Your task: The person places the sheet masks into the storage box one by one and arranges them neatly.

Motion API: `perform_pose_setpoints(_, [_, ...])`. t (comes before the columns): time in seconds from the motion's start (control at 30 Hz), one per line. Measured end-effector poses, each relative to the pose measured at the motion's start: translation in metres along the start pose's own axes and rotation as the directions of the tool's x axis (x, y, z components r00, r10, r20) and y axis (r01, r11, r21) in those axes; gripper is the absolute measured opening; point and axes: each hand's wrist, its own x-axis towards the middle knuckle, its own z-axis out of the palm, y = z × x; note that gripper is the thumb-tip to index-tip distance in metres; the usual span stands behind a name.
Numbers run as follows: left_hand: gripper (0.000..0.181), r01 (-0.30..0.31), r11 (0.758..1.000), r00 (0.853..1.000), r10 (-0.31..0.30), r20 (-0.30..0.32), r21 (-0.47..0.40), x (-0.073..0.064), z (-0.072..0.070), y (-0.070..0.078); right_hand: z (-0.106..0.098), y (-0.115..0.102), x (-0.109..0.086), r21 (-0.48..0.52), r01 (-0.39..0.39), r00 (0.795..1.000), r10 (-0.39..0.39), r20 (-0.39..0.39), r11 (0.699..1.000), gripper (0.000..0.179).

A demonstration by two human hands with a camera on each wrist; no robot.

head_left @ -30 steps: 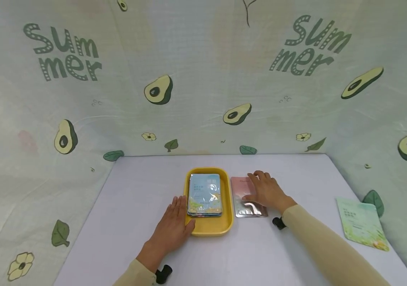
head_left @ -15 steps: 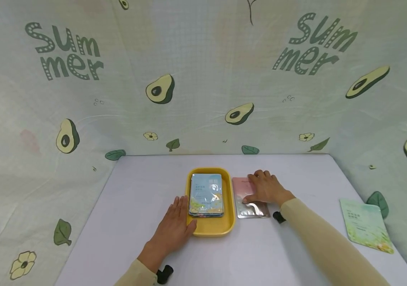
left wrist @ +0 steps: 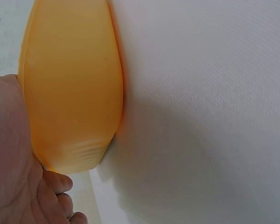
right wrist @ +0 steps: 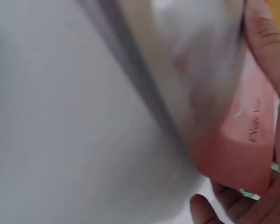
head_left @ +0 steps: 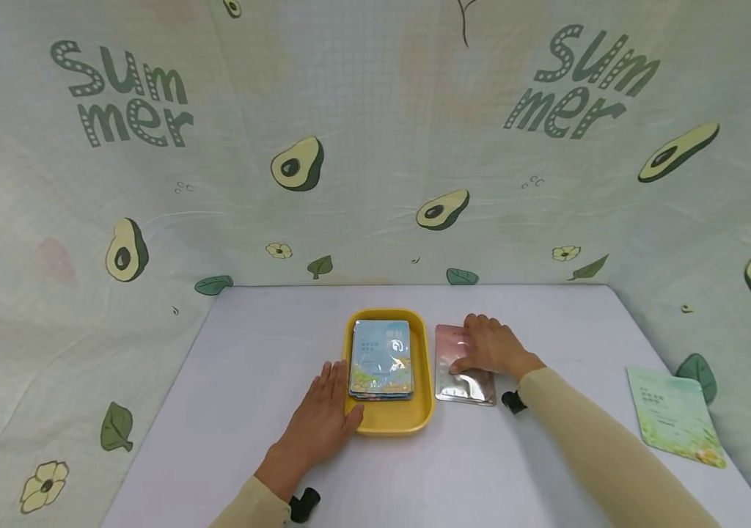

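Observation:
Flat along the left rim of a yellow tray lies my left hand, fingers extended. In the left wrist view that hand borders the tray's outer wall. A stack of sheet mask packets, a blue one on top, lies inside the tray. My right hand holds a pink and silver sheet mask packet beside the tray's right side. The right wrist view shows the packet bowed between thumb and fingers.
A green sheet mask packet lies apart near the right edge of the white table. Behind and at both sides hangs a cloth printed with avocados.
The pink packet has shifted slightly to the right, away from the tray, along with my right fingers. My left hand and the tray stay in place; the view has shifted a little.

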Motion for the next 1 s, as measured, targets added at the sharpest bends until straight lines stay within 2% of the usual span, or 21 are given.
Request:
perform_pose_setpoints(0.13, [0.081, 0.003, 1.000, 1.000, -0.003, 0.001, -0.002, 0.000, 0.000, 0.000, -0.008, -0.002, 0.001, 0.118, -0.043, 0.998, 0.036, 0.060, 0.992, 0.081])
perform_pose_setpoints(0.27, [0.081, 0.004, 1.000, 1.000, -0.004, 0.002, 0.001, -0.001, 0.000, -0.001, -0.019, -0.004, -0.002, 0.259, -0.084, 0.994, 0.061, 0.095, 0.962, 0.076])
perform_pose_setpoints(0.37, [0.081, 0.004, 1.000, 1.000, -0.004, -0.002, -0.002, 0.000, 0.000, -0.002, -0.027, -0.005, -0.007, 0.323, -0.080, 0.996, 0.062, 0.065, 0.943, 0.079])
perform_pose_setpoints(0.5, [0.081, 0.002, 1.000, 1.000, -0.002, -0.010, -0.005, 0.001, 0.000, -0.002, -0.033, -0.005, -0.013, 0.376, -0.077, 0.996, 0.092, -0.021, 0.923, 0.076])
perform_pose_setpoints(0.63, [0.082, 0.006, 1.000, 1.000, -0.006, -0.005, -0.009, 0.002, 0.001, -0.003, -0.034, -0.003, -0.019, 0.431, -0.086, 0.984, 0.145, -0.105, 0.898, 0.067])
perform_pose_setpoints(0.73, [0.082, 0.011, 1.000, 1.000, -0.011, -0.002, -0.012, 0.002, 0.003, -0.003, -0.031, 0.001, -0.022, 0.442, -0.052, 0.972, 0.146, -0.182, 0.895, 0.058])
perform_pose_setpoints(0.83, [0.082, 0.009, 1.000, 1.000, -0.009, -0.002, -0.016, 0.002, 0.002, -0.002, -0.025, 0.005, -0.023, 0.438, -0.033, 0.957, 0.155, -0.246, 0.898, 0.041])
perform_pose_setpoints(0.93, [0.082, 0.007, 1.000, 1.000, -0.007, -0.002, -0.022, 0.002, 0.002, -0.001, -0.023, 0.007, -0.021, 0.458, -0.096, 0.949, 0.219, -0.225, 0.884, 0.024])
perform_pose_setpoints(0.97, [0.082, 0.007, 1.000, 1.000, -0.007, -0.001, -0.024, 0.002, 0.002, -0.001, -0.023, 0.008, -0.021, 0.479, -0.128, 0.950, 0.246, -0.192, 0.868, 0.023])
perform_pose_setpoints(1.0, [0.081, 0.006, 1.000, 1.000, -0.006, 0.000, -0.029, 0.002, 0.002, -0.002, -0.023, 0.008, -0.020, 0.519, -0.161, 0.953, 0.269, -0.141, 0.840, 0.024])
